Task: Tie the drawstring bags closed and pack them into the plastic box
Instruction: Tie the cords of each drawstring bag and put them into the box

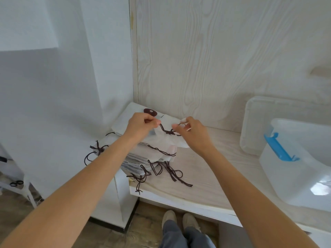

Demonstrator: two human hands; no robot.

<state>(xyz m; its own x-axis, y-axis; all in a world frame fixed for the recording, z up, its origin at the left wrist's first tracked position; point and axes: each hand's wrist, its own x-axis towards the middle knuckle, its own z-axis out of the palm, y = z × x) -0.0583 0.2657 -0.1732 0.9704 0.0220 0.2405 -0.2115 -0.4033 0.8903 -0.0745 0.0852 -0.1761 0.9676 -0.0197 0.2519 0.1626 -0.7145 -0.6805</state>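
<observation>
White bag (166, 138): thin pale fabric, top of the stack, gathered at its mouth between my two hands.
Dark cord (165, 130): brown drawstring of that bag, running from my left fingers to my right with a knot near its middle.
Left hand (141, 125): fingers curled, thumb and fingertips pinching one end of the dark cord just above the stack.
Right hand (192, 132): fingers curled in, pinching the other end of the dark cord; a bit of white fabric shows at my fingertips.
Stack of bags (143, 158): flat white bags piled under my hands on the pale wood-grain shelf (206, 169), their brown cords trailing loose off its front and left sides.
Brown label (150, 111): dark round patch on a bag at the back of the stack, just beyond my left hand.
Plastic box (293, 169): clear, with a blue latch (279, 148) on its near end, standing on the same shelf well to the right of the stack; I cannot see any bags in the part of it that shows.
Lid (250, 126): clear plastic, leaning upright against the wall behind the box, right of the stack.
Shoes (180, 221): my two pale shoes on the wooden floor, below the shelf's front edge and right of the stack.
</observation>
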